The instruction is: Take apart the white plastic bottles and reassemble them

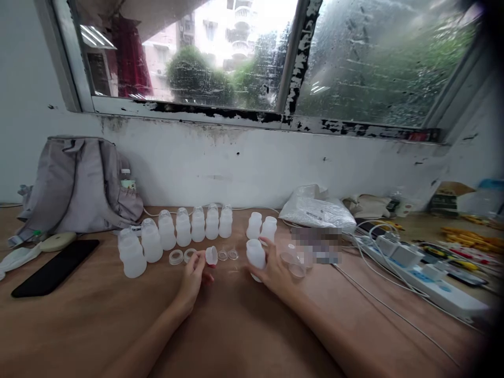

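Note:
My left hand point(196, 275) pinches a small translucent ring-shaped cap point(211, 255) at the middle of the table. To its right, my right hand point(273, 268) is wrapped round a white bottle without a cover point(255, 254), which leans slightly. Two more uncovered white bottles point(254, 226) stand just behind it. Two white rings point(176, 256) lie left of my left hand, and two thin clear discs point(222, 255) lie between my hands. Several white bottles with clear covers point(183, 228) stand in a curved row at the left. Clear domed covers point(297, 265) lie beside my right hand.
A grey backpack point(81, 184) and a black phone point(55, 268) are at the left. At the right are a plastic bag point(318, 207), a white power strip point(444, 294) with cables, and yellow items point(464, 239). The wall and window stand behind the table.

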`<state>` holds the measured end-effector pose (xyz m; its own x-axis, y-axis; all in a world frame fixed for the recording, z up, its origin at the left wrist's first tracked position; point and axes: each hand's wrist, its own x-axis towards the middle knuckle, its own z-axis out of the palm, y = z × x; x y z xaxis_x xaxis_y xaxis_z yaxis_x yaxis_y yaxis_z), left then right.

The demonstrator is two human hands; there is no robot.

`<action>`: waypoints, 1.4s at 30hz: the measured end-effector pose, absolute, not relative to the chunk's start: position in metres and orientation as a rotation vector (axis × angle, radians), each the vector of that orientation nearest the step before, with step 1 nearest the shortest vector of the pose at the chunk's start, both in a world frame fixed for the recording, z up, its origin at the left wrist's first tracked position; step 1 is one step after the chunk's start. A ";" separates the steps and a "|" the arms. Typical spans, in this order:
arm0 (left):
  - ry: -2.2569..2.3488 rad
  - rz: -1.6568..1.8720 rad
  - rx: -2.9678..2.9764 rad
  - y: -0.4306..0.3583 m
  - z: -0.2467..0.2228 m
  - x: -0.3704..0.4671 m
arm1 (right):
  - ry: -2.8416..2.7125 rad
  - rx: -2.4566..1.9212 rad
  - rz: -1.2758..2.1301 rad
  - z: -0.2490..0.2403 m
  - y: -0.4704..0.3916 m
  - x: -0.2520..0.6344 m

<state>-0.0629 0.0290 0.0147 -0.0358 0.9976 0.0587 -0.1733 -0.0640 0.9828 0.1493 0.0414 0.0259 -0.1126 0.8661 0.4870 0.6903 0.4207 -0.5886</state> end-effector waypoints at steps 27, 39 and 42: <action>1.250 1.078 1.661 0.010 0.020 -0.052 | -2.364 -0.897 -0.046 0.027 0.011 0.144; 1.449 1.089 1.443 0.002 0.019 -0.042 | -2.414 -0.835 -0.244 0.042 0.000 0.141; 1.425 1.115 1.561 -0.001 0.023 -0.043 | -2.363 -0.870 -0.115 0.037 0.000 0.141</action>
